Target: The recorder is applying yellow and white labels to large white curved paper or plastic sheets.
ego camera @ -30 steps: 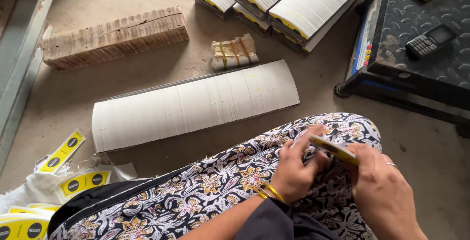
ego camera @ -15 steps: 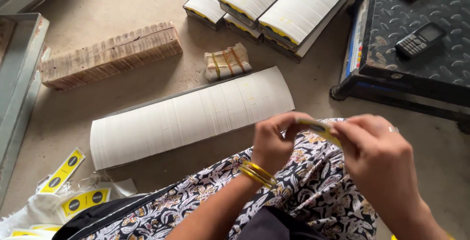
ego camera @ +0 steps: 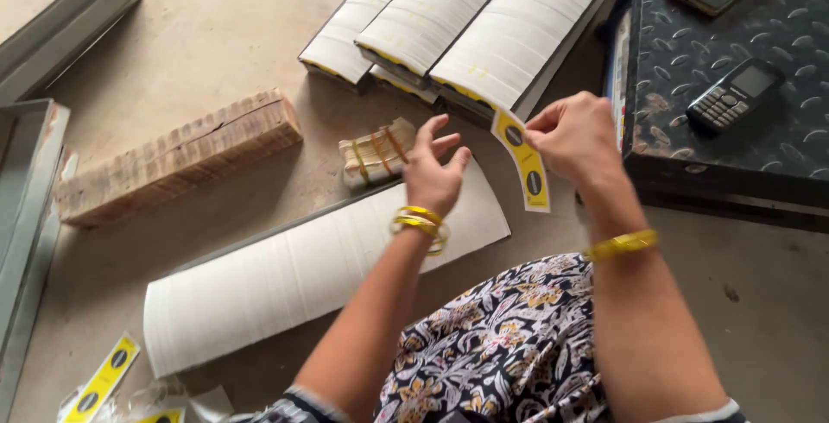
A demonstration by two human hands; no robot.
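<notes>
Right hand (ego camera: 574,134) pinches the top of a yellow label strip (ego camera: 523,160), now lifted off the lap to hang above the floor beside the white stacks (ego camera: 484,22). Left hand (ego camera: 434,173) has let go, fingers spread, above the long white row (ego camera: 319,272).

Bare concrete floor (ego camera: 216,52) is lying open between the wooden block (ego camera: 177,160) and the white card stacks (ego camera: 466,22). The banded bundle (ego camera: 376,154) and long curved card row (ego camera: 311,272) are crowding the middle, and the black metal box (ego camera: 734,142) is blocking the right.
</notes>
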